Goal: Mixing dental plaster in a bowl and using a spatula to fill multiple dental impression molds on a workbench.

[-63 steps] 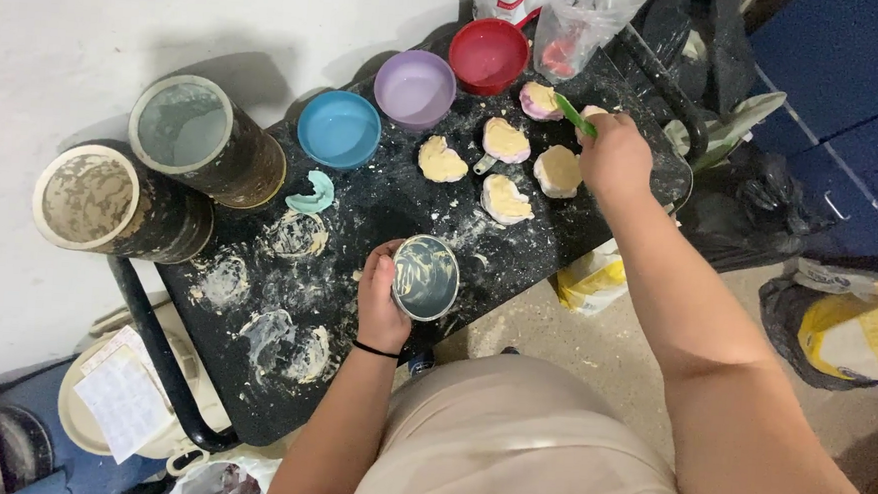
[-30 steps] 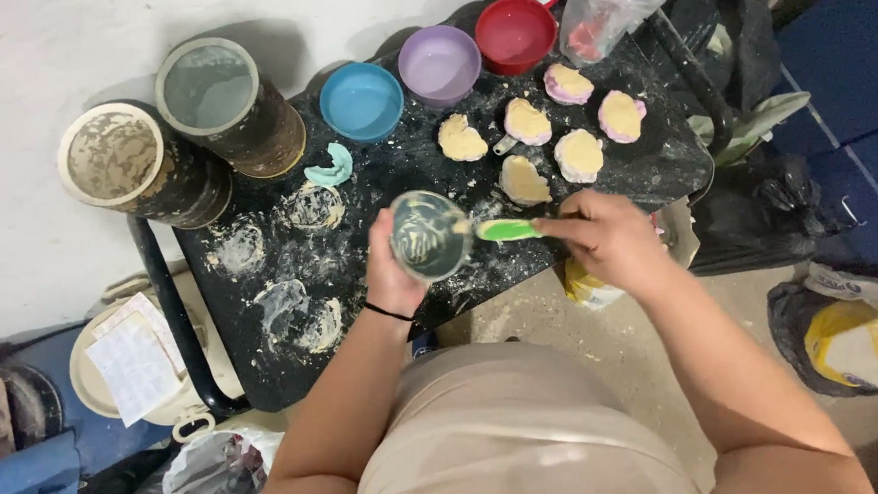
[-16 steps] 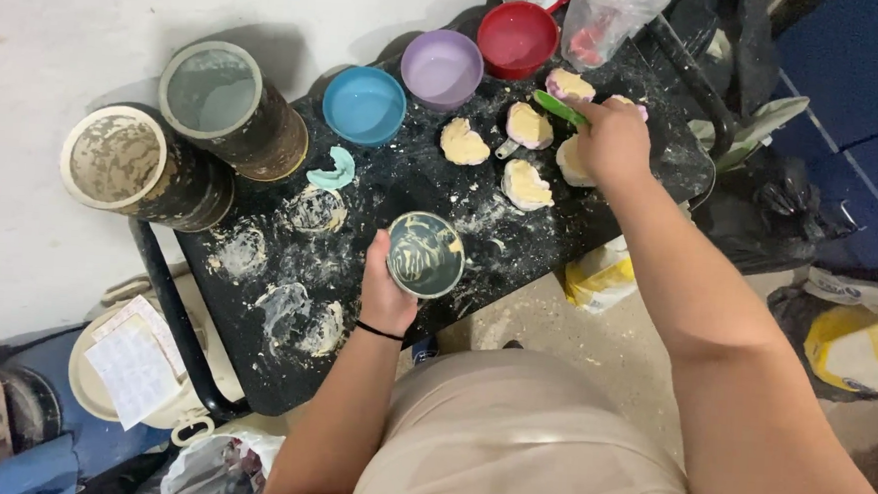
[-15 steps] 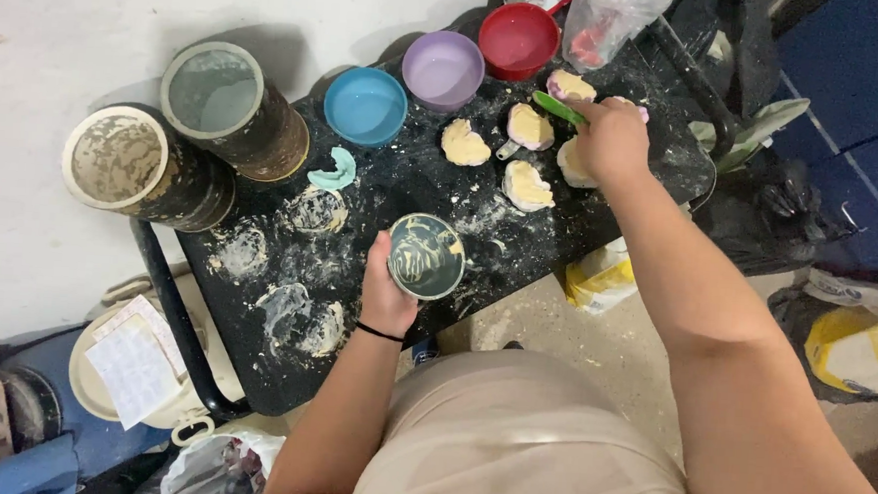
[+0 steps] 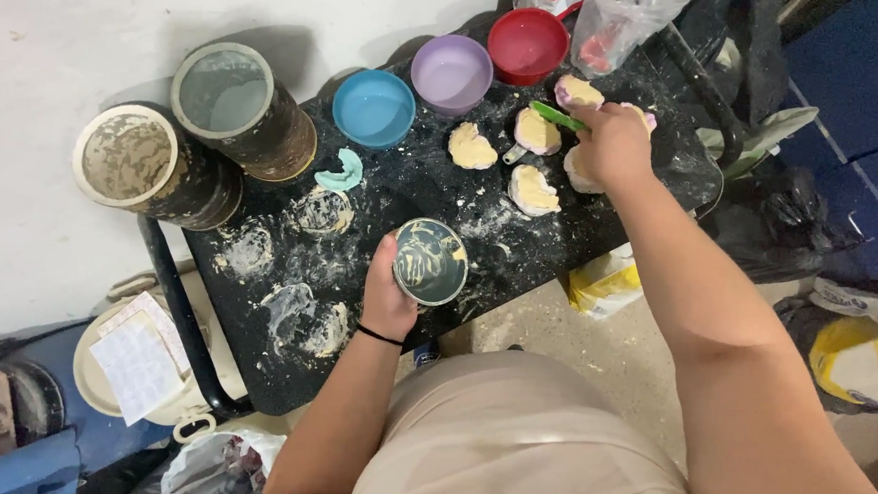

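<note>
My left hand [image 5: 388,294] grips a dark rubber mixing bowl [image 5: 430,262] smeared inside with yellowish plaster, held over the front edge of the black table [image 5: 282,369]. My right hand [image 5: 617,144] reaches to the far right of the table and holds a green-handled spatula [image 5: 556,116], its tip over one of several pink moulds [image 5: 537,132] filled with pale yellow plaster. Another filled mould [image 5: 533,190] and a bare plaster lump [image 5: 471,145] lie close by.
Blue [image 5: 373,107], purple [image 5: 452,73] and red [image 5: 527,44] bowls line the table's far edge. Two tall dirty buckets [image 5: 225,93] [image 5: 139,157] stand at the left. A teal dental tray [image 5: 341,172] lies near dried plaster patches. A yellow bag [image 5: 605,282] sits on the floor.
My right hand carried the spatula from the mixing bowl back out to the moulds at the far right. My left hand keeps the bowl at the table's front edge.
</note>
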